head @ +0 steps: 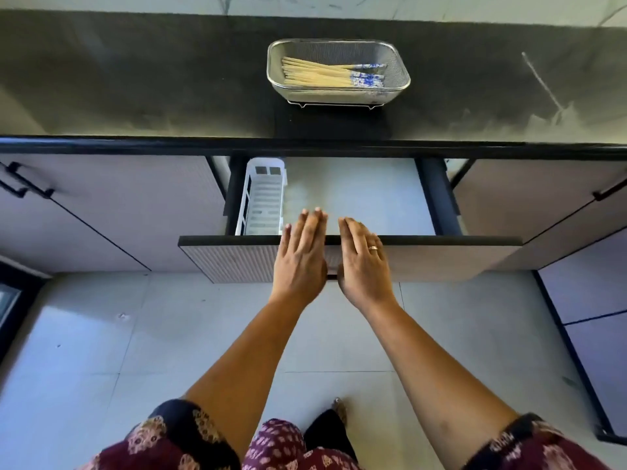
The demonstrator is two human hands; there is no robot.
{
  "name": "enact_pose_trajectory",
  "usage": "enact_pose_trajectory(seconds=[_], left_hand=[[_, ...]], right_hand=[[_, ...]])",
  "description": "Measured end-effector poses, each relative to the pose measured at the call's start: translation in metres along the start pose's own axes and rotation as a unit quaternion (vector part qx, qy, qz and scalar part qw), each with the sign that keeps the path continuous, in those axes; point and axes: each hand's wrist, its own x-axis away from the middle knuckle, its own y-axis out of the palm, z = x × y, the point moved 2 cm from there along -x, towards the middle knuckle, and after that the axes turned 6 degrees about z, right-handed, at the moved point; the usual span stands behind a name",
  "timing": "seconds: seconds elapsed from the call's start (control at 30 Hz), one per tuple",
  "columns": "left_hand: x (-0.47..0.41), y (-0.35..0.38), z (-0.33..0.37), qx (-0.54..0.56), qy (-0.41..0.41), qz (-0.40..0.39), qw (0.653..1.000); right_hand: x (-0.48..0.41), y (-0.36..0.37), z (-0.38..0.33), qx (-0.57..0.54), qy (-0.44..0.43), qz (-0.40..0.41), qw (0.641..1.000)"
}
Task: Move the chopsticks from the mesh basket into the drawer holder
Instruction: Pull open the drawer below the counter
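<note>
My left hand point(300, 257) & right hand point(364, 262), flat & empty, over drawer point(356, 198); chopsticks point(325, 73) in far mesh basket point(400, 67); holder point(263, 198) at left.

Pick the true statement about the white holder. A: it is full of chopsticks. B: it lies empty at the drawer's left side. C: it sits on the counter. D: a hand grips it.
B: the white holder lies empty at the left side of the open drawer; the chopsticks lie in the mesh basket.

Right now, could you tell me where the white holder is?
Head view: the white holder lies along the left side of the open drawer, just left of the left hand.
</note>
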Motion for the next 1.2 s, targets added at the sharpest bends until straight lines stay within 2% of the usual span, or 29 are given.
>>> enact_pose_trajectory(seconds=[0.07, 0.1, 0.2, 0.43, 0.83, 1.03, 1.2], left_hand=[[0.013, -0.002, -0.004, -0.01, -0.019, -0.103, 0.994], [0.023, -0.003, -0.005, -0.022, -0.014, -0.129, 0.991], [0.053, -0.008, 0.001, -0.021, 0.001, -0.148, 0.989], [0.104, -0.031, 0.019, -0.014, 0.012, -0.203, 0.979], [0.166, -0.047, 0.039, -0.007, 0.003, -0.221, 0.975], [0.173, -0.054, 0.044, 0.0, -0.011, -0.228, 0.974], [0.177, -0.056, 0.047, -0.01, -0.033, -0.234, 0.972]], right_hand=[[0.017, 0.0, -0.004, 0.015, 0.005, -0.093, 0.996], [0.027, 0.0, -0.006, 0.026, 0.006, -0.114, 0.993], [0.059, -0.007, -0.015, 0.047, 0.015, -0.115, 0.992], [0.109, -0.033, -0.033, 0.058, 0.043, -0.195, 0.978], [0.166, -0.054, -0.046, 0.057, 0.049, -0.253, 0.965], [0.163, -0.063, -0.048, 0.067, 0.04, -0.316, 0.946], [0.141, -0.071, -0.046, 0.078, 0.025, -0.402, 0.912]])
